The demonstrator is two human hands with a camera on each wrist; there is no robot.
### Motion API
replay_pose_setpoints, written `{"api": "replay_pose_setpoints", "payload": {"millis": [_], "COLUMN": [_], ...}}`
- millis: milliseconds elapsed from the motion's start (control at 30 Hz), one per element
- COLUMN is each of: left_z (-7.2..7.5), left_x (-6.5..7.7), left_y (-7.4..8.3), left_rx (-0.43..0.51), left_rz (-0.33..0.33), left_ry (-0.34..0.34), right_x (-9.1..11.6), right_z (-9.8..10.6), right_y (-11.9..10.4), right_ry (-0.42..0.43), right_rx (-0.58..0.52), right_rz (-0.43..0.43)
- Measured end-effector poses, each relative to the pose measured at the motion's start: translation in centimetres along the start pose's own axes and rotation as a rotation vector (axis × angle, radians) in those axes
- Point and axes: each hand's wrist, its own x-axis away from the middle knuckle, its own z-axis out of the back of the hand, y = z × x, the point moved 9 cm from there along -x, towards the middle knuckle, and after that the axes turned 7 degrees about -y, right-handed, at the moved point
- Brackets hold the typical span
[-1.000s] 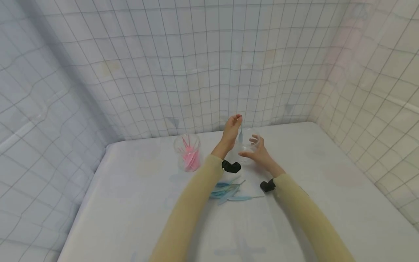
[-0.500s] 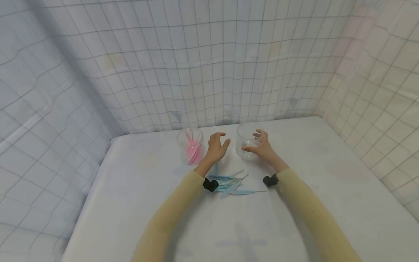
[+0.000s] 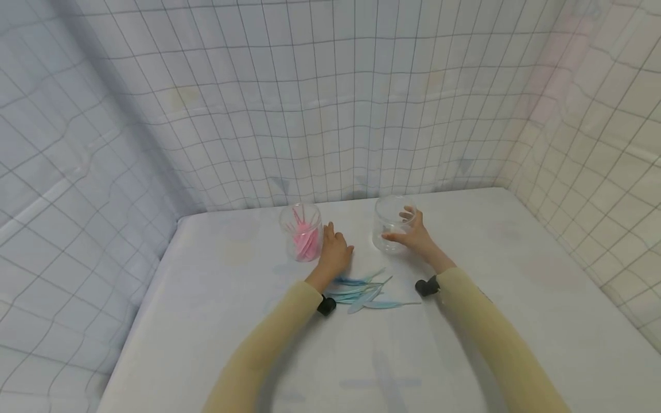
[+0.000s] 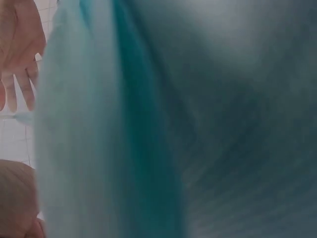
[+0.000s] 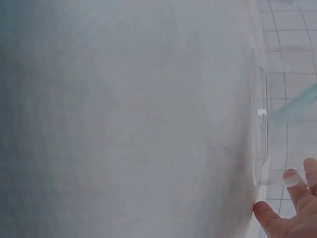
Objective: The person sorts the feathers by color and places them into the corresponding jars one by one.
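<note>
My right hand (image 3: pixel 417 235) holds a clear round jar (image 3: pixel 383 221) by its right side, thumb in front and fingers behind. A pale blue feather (image 5: pixel 297 104) shows within the outline of that jar in the right wrist view. Near the table, fingers extended forward, is my left hand (image 3: pixel 334 253), beside a second clear jar (image 3: pixel 286 222) filled with pink feathers (image 3: pixel 307 242). A loose pile of blue feathers (image 3: pixel 356 292) lies just nearer than the left hand. Blurred blue-green feathers (image 4: pixel 143 124) fill much of the left wrist view.
A white cloth covers the table (image 3: pixel 217 321). Behind it hangs a grid-patterned white curtain (image 3: pixel 330 115), which also closes in both sides. Black bands (image 3: pixel 427 285) are worn at the wrists.
My left hand, which held a blue feather upright at the right jar, has let it go and come back left and down to the table. The right hand stays at the jar.
</note>
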Motion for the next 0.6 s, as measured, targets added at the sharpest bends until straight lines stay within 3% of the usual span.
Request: {"api": "replay_pose_setpoints", "payload": {"millis": [133,200,300,433,600], "left_z": [-0.19,-0.37,-0.52,-0.66,-0.76], "left_x": [0.31,0.41,0.29,0.00,-0.22], "left_y": [0.94,1.17,1.21,0.94,1.05], "left_rx": [-0.387,-0.497,-0.504,-0.370,-0.357], "left_rz": [-0.027,-0.029,-0.021,0.000,-0.014], "left_ry": [-0.014,-0.029,-0.039,-0.052,-0.055], "right_x": [-0.02,-0.01,0.03,0.05,0.07], "right_z": [-0.06,-0.12,-0.12,-0.09,-0.15], "right_y": [0.04,-0.01,-0.05,-0.01,0.00], "right_ry": [-0.004,-0.005,-0.002,-0.006,-0.016], "right_rx": [-0.004,-0.007,-0.008,-0.008,-0.011], "right_rz": [0.017,0.019,0.013,0.014,0.013]}}
